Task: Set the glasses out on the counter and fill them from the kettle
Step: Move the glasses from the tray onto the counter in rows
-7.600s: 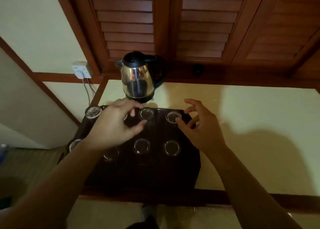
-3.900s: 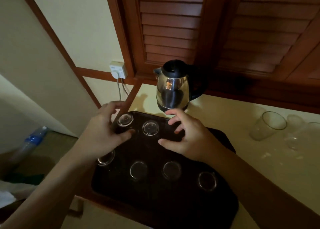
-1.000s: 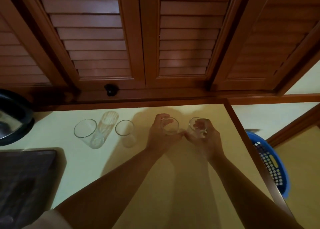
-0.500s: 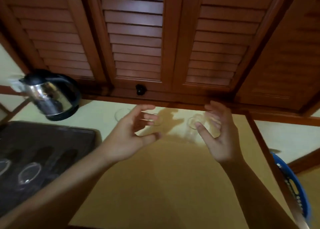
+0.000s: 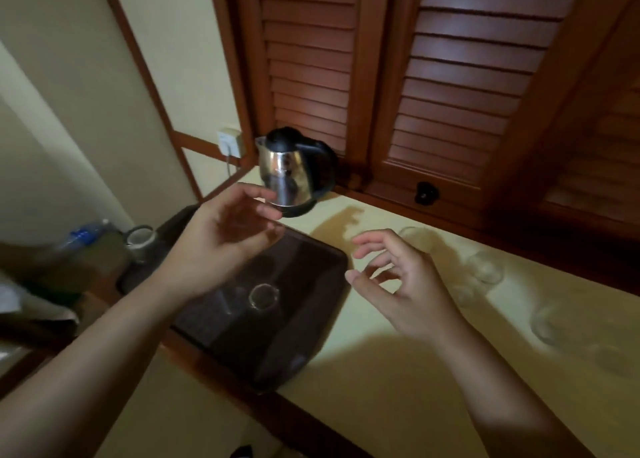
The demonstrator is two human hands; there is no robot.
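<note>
Two bare hands are hovering over the bench (image 5: 398, 371), and neither is holding anything. The left hand (image 5: 221, 246) is hanging above the far part of the dark tray (image 5: 304, 326), its grip half open, fingers curled loosely around empty air. The right hand (image 5: 398, 284) is floating over the bench just right of the tray, its grip likewise loose and empty, thumb and fingers apart. Half a second ago both hands were spread beside the glasses farther right along the bench; a second ago each was closing on a glass there. The view is now swinging back left, so the steel kettle (image 5: 294, 173) with its black lid is standing near the centre, on the bench behind the tray, below the louvred shutters (image 5: 467, 76). One upturned glass (image 5: 263, 296) is showing clearly on the tray, between the two forearms. Another glass (image 5: 140, 241) is standing at the tray's left edge. Several set-out glasses are appearing as faint blurs on the bench to the right: one (image 5: 415, 239) behind the right hand's fingertips, one (image 5: 488, 267) farther right, one (image 5: 545, 322) nearer the front edge. Their exact number cannot be told from the blur. A wall socket (image 5: 230, 142) is sitting left of the kettle, and a plastic bottle (image 5: 83, 234) is lying low at far left.
</note>
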